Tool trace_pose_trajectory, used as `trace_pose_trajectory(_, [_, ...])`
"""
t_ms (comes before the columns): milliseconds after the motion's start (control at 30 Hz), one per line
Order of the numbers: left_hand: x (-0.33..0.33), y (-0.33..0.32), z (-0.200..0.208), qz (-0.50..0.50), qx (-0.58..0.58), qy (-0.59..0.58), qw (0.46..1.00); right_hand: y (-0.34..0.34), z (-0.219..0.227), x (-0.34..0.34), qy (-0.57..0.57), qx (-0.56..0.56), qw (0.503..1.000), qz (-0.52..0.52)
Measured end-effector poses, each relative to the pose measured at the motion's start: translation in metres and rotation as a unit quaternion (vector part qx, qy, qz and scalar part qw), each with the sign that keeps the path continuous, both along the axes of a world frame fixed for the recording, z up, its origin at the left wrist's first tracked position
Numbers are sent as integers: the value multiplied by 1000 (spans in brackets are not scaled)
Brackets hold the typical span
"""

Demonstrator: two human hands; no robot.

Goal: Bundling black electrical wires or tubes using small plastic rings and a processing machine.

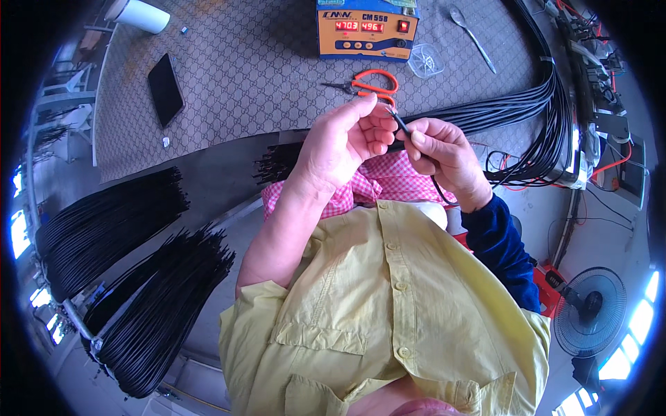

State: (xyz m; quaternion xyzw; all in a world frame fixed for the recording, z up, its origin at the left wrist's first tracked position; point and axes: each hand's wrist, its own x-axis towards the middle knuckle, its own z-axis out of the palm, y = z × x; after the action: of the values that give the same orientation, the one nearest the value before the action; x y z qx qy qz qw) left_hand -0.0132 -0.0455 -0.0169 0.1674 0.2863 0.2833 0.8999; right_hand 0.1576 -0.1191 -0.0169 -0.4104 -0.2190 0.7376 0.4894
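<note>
My right hand (440,149) pinches a black cable (400,125) near its end, fingers closed around it. The cable's end, with thin light wire ends showing, points up and to the left. Close beside that end is my left hand (347,135), palm turned up and fingers loosely curled, with the thumb apart. It seems to hold nothing, though its fingertips are very near the wire ends. Just beyond both hands lie scissors with orange handles (378,80) on the patterned table cover (243,76).
A blue and yellow device with a red display (368,31) stands at the back, beside a small clear dish (425,61) and a spoon (473,40). Long black cables (513,104) run along the right. A phone (166,90) lies left. Cable bundles (163,312) hang lower left; a fan (590,308) stands right.
</note>
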Motion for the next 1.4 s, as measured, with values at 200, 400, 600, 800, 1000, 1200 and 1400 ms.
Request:
trace_pose_trajectory(200, [2, -2, -2, 9, -17, -14, 1000, 2, 0, 4, 12, -7, 1000, 1])
trace_pose_trajectory(400, [-4, -3, -13, 14, -19, 12, 1000, 21, 8, 31, -213, 61, 974, -49])
trace_pose_trajectory(600, [-7, -10, -28, 18, -22, 48, 998, 64, -14, 86, -636, 112, 763, -24])
trace_pose_trajectory(800, [-12, -13, -40, 21, -31, 57, 998, 89, -18, 96, -766, 137, 627, 42])
trace_pose_trajectory(1000, [-14, -13, -44, 17, -44, 58, 997, 97, -16, 97, -790, 130, 593, 79])
trace_pose_trajectory(1200, [-18, -13, -46, 20, -49, 53, 997, 99, 4, 95, -725, 10, 678, 119])
trace_pose_trajectory(1400, [-19, -14, -48, 16, -50, 50, 997, 91, 1, 105, -779, 216, 585, 61])
